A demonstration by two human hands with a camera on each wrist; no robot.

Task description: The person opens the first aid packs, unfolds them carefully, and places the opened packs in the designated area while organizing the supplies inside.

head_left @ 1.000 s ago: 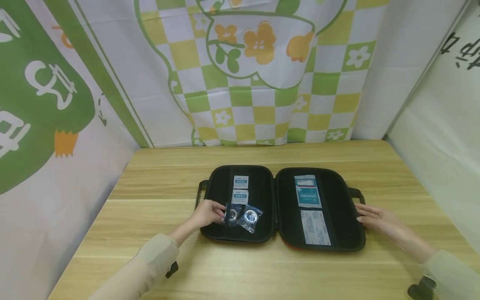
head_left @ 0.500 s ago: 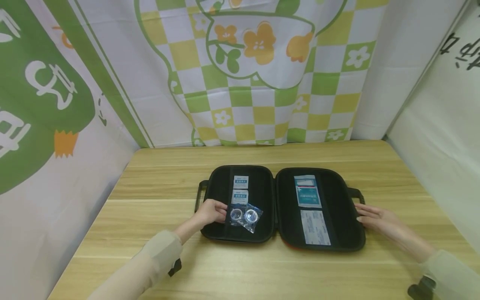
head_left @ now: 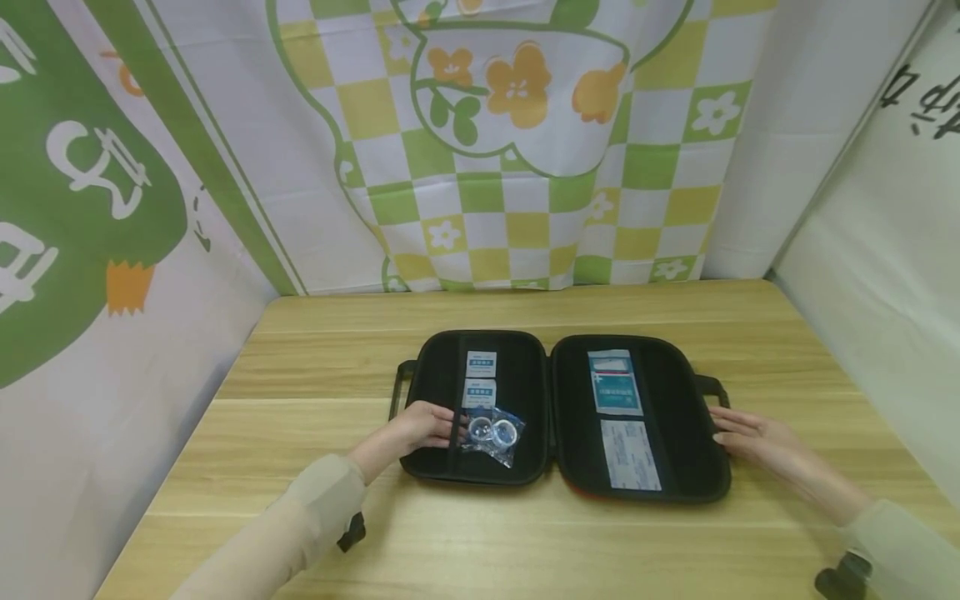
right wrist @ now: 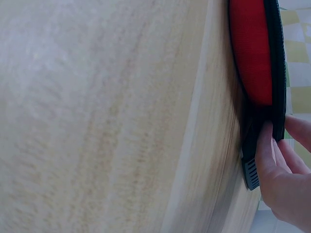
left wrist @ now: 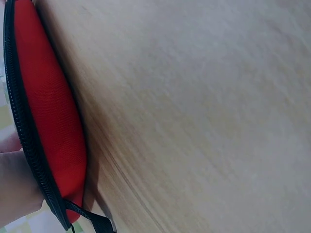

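A zip case with a red shell and black lining (head_left: 521, 354) lies unfolded on the table. My left hand (head_left: 420, 427) reaches over its left half, fingers nearly straight, fingertips at the black elastic band (head_left: 455, 458) and right beside a wrapped roll of tape (head_left: 481, 430). A second wrapped roll (head_left: 505, 434) overlaps it. Two small white-and-blue sachets (head_left: 481, 379) lie above, along the band. My right hand (head_left: 757, 437) holds the right half's outer rim by the handle (head_left: 714, 387); in the right wrist view its thumb and fingers straddle the zip edge (right wrist: 277, 97).
In the right half, a teal-and-white packet (head_left: 617, 383) and a white printed packet (head_left: 631, 455) lie along another black band (head_left: 660, 417). A second handle (head_left: 401, 392) sticks out at left. Patterned cloth (head_left: 510, 217) hangs behind the wooden table (head_left: 330, 333).
My left hand has shifted slightly right, its fingers straightening from around the left tape roll. That roll has slid right against the other one. My right hand stays at the rim.
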